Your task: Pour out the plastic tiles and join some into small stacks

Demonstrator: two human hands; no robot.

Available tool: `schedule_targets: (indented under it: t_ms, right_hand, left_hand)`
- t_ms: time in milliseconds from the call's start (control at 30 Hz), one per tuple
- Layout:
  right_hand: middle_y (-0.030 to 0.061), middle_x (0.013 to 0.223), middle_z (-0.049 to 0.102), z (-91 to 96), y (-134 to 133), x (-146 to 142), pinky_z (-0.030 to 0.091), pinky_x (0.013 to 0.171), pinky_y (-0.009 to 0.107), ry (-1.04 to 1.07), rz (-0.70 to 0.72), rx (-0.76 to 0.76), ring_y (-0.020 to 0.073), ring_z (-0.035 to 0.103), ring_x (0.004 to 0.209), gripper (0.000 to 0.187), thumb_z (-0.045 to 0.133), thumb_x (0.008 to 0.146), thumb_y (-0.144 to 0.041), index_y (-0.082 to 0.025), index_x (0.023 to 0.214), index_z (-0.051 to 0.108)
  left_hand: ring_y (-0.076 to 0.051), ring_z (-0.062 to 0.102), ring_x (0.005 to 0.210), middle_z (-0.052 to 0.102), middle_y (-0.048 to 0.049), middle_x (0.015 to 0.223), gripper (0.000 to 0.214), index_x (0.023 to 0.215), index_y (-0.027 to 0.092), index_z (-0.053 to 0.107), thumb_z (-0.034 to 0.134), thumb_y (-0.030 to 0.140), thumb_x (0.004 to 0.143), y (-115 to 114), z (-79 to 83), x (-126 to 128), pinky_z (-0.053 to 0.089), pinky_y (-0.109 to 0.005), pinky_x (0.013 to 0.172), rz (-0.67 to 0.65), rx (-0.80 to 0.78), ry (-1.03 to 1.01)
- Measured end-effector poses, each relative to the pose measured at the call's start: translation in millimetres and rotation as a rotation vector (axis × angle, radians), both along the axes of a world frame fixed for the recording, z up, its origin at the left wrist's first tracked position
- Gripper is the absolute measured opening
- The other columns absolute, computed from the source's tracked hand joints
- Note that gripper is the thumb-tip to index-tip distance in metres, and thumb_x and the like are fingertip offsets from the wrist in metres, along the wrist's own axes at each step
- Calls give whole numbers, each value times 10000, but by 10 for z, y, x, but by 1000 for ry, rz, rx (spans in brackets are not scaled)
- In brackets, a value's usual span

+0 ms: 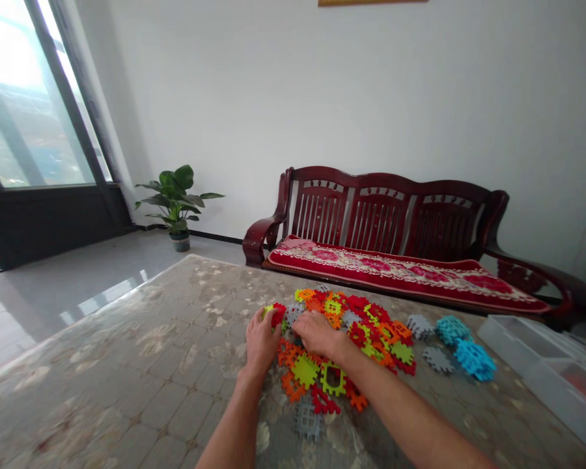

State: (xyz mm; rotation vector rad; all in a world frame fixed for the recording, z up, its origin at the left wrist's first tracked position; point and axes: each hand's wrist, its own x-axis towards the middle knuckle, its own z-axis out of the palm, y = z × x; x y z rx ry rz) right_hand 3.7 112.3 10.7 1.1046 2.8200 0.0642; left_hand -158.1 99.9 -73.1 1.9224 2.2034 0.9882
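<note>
A heap of toothed, interlocking plastic building pieces [305,370] in red, orange, yellow-green and grey lies on the table. At its left edge, my left hand [262,340] has its fingers bent round a few yellow-green and red pieces [278,315]. My right hand [317,333] reaches over the heap with curled fingers, close beside a grey toothed piece [293,313]. Its fingertips are partly hidden, so what lies in them does not show clearly. A grey square piece [307,420] sits at the near edge of the heap.
Blue pieces [475,359], teal pieces [453,330] and a grey piece [438,359] lie right of the heap. A translucent compartment box [532,371] stands at the table's right. Beyond the patterned tablecloth [141,345] are a wooden bench [371,185] and a potted plant [180,242].
</note>
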Motion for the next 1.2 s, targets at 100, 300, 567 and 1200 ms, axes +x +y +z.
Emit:
schedule_targets:
  t_ms: [100, 300, 567, 1200]
  right_hand:
    - [96, 1076, 701, 46, 21, 2, 464, 860, 355, 0, 16, -51, 250, 605, 1045, 240, 590, 798, -139, -198, 1010, 685]
    - [76, 1014, 711, 27, 85, -42, 472, 821, 307, -67, 114, 7, 216, 638, 976, 265, 588, 792, -118, -214, 1026, 670]
    - [101, 989, 700, 85, 136, 19, 466, 809, 324, -60, 168, 64, 230, 613, 943, 233, 573, 792, -149, -183, 1007, 656]
    - [75, 1122, 692, -153, 259, 1036, 438, 942, 327, 442, -429, -90, 220, 603, 1078, 371, 536, 762, -121, -193, 1091, 691]
  left_hand:
    - [-256, 506, 1247, 561, -120, 1311, 372, 1225, 232, 627, 524, 223, 867, -4, 11, 7, 399, -400, 1042, 2, -1, -7]
    - [-251, 504, 1249, 558, -102, 1325, 368, 1220, 255, 629, 536, 232, 865, -8, 17, 14, 392, -400, 1045, 15, -9, -6]
    - [-251, 495, 1260, 554, -116, 1326, 364, 1225, 240, 623, 521, 257, 877, 14, -23, -6, 377, -398, 1055, 0, -16, -11]
    - [-263, 523, 1235, 552, -119, 1336, 374, 1232, 239, 627, 526, 240, 871, -6, 30, 9, 407, -393, 1030, 19, -36, 21]
